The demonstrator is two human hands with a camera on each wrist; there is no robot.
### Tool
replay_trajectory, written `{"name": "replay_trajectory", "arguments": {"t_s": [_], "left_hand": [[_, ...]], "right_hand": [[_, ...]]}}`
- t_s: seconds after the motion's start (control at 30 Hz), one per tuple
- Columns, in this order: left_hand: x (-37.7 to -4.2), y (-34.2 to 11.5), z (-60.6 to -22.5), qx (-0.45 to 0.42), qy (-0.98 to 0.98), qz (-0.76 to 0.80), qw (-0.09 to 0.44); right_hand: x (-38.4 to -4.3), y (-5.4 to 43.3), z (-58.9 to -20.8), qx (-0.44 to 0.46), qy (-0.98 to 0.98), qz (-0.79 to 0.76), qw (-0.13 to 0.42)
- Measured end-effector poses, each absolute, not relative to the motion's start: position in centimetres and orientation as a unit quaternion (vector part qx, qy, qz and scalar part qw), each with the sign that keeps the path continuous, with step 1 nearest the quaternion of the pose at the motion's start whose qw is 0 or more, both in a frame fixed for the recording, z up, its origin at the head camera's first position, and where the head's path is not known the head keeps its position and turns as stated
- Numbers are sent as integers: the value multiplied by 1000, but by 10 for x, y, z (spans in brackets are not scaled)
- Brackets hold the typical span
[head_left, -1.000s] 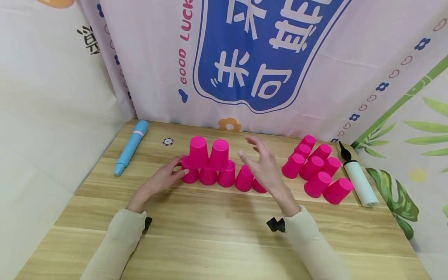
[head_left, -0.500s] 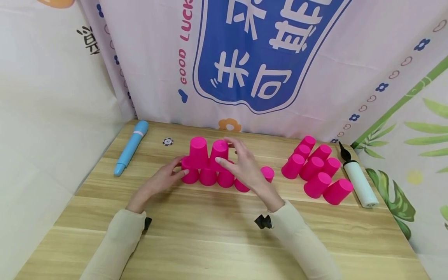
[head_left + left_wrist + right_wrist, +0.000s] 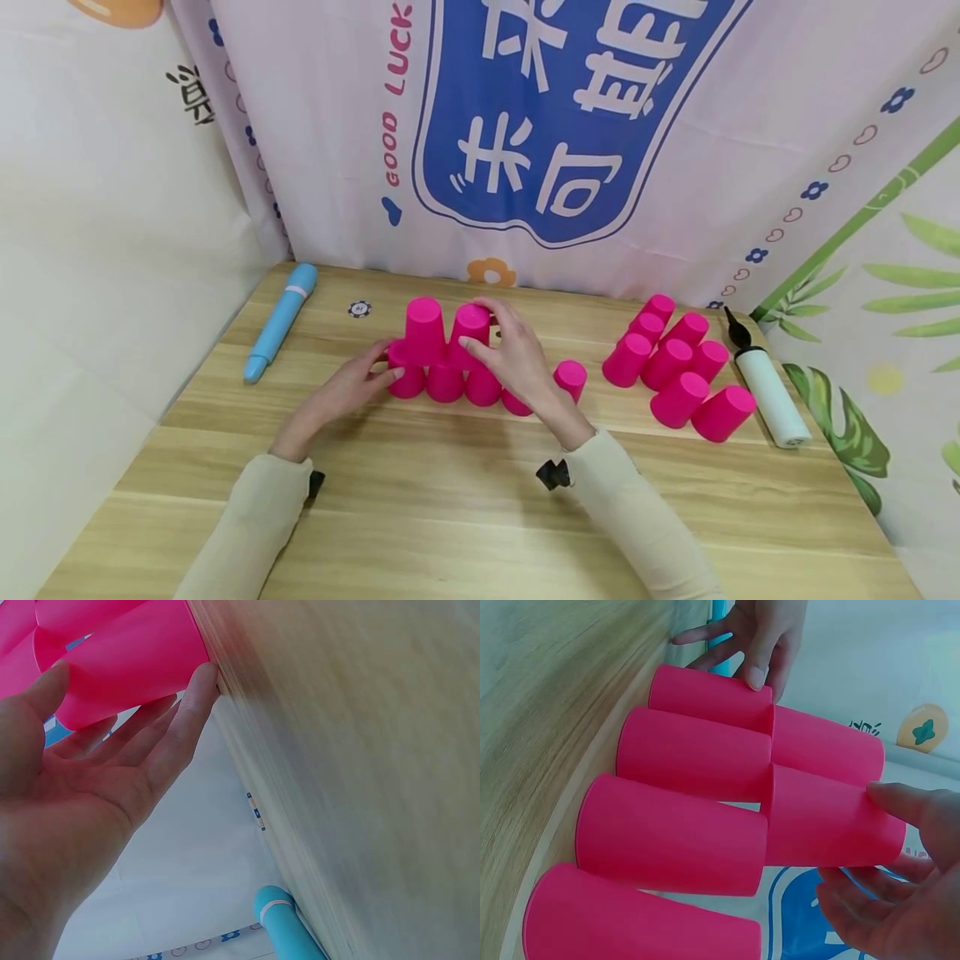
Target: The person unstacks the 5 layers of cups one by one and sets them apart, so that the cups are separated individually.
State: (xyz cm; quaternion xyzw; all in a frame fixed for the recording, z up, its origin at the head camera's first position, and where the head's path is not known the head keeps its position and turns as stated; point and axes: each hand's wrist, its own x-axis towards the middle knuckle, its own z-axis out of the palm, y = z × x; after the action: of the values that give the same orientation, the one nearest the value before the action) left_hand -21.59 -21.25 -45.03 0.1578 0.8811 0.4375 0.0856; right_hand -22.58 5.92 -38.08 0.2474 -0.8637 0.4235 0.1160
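Pink cups stand upside down in a row near the middle of the table, with two more on top of them at the row's left end. My left hand rests its straight fingers and thumb along the side of the leftmost bottom cup. My right hand holds the right upper cup, thumb in front and fingers behind. Beside it stands the left upper cup. Right of these, a bottom cup is partly hidden by my right hand, and the end cup shows beyond my wrist.
A group of several upside-down pink cups stands at the right. Next to it lies a white hand pump with a black nozzle. At the left lie a blue rod-shaped thing and a round chip. Cloth hangs behind the table.
My right hand has come left and down onto the right upper cup and now holds it. The left hand has stayed at the leftmost bottom cup.
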Motion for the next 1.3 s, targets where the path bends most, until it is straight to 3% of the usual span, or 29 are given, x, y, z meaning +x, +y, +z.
{"name": "replay_trajectory", "arguments": {"t_s": [0.57, 0.93, 1.3], "left_hand": [[-217, -214, -449, 158, 877, 444, 95], [-217, -214, -450, 157, 878, 442, 93], [-215, -214, -447, 156, 878, 443, 95]], "right_hand": [[-206, 162, -369, 132, -840, 464, 250], [-204, 208, -370, 55, -849, 445, 279], [-206, 227, -384, 5, -866, 429, 257]]}}
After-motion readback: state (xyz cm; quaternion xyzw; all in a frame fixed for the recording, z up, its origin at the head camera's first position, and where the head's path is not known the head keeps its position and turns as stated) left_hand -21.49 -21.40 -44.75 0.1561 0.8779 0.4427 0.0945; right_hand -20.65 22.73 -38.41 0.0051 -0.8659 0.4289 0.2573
